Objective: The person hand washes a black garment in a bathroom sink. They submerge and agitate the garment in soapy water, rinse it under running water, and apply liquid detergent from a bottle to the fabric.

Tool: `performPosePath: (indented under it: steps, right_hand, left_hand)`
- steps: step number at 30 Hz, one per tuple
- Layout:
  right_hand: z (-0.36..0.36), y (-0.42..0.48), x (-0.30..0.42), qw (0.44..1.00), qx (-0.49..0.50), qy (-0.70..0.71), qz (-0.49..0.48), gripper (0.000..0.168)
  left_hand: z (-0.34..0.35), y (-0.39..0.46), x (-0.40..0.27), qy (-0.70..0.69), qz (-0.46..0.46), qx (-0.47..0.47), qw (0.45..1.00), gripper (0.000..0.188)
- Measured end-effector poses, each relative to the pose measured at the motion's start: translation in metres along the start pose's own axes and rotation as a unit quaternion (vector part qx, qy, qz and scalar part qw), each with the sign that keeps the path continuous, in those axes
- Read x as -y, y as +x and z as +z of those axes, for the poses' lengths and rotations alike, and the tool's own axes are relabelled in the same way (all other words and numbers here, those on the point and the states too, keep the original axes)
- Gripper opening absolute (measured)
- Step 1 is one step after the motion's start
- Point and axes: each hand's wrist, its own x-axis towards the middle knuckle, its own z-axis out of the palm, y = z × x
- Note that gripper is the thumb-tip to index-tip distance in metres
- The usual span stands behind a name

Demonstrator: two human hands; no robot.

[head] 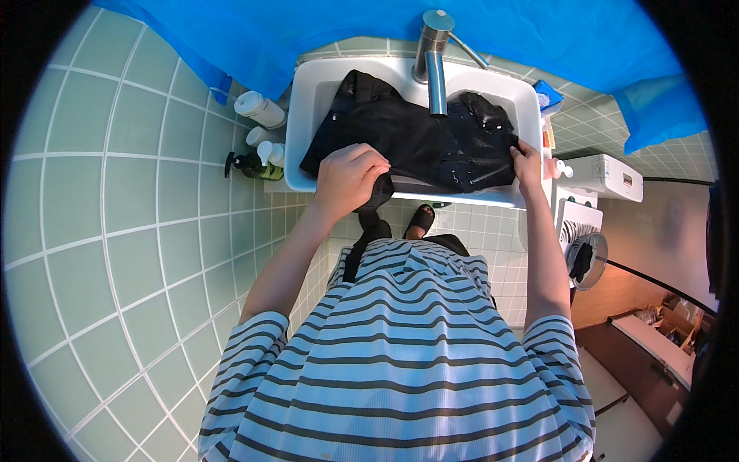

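Observation:
A wet black garment lies spread across a white rectangular washbasin, glossy with water at its right part. Its exact kind I cannot tell. My left hand pinches the garment near the basin's front rim, and a dark bunched piece hangs below the fingers over that rim. At the basin's right side my right hand grips the garment's right edge between thumb and fingers. Above the cloth juts the spout of a metal single-lever faucet, its lever pointing right.
Left of the basin stand a white bottle, a white pump bottle and a green bottle with a black pump. On the right are a blue packet, a white-capped bottle and a clear bin. Blue sheeting hangs behind.

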Motion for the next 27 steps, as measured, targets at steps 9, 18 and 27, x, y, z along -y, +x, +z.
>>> performPosePath:
  steps: [9, 18, 27]
  right_hand:
    - [-0.002, -0.004, -0.003, 0.985, -0.048, -0.049, -0.157, 0.045]
    - [0.007, -0.021, 0.003, 0.971, 0.109, -0.175, -0.123, 0.097]
    - [-0.005, -0.031, 0.02, 0.955, 0.038, -0.255, -0.144, 0.094]
  left_hand:
    - [-0.008, -0.025, -0.006, -0.021, -0.013, 0.205, 0.978, 0.011]
    - [0.012, 0.023, -0.001, 0.067, 0.017, 0.135, 0.988, 0.02]
    - [0.07, 0.025, 0.038, 0.28, -0.015, 0.217, 0.935, 0.082]
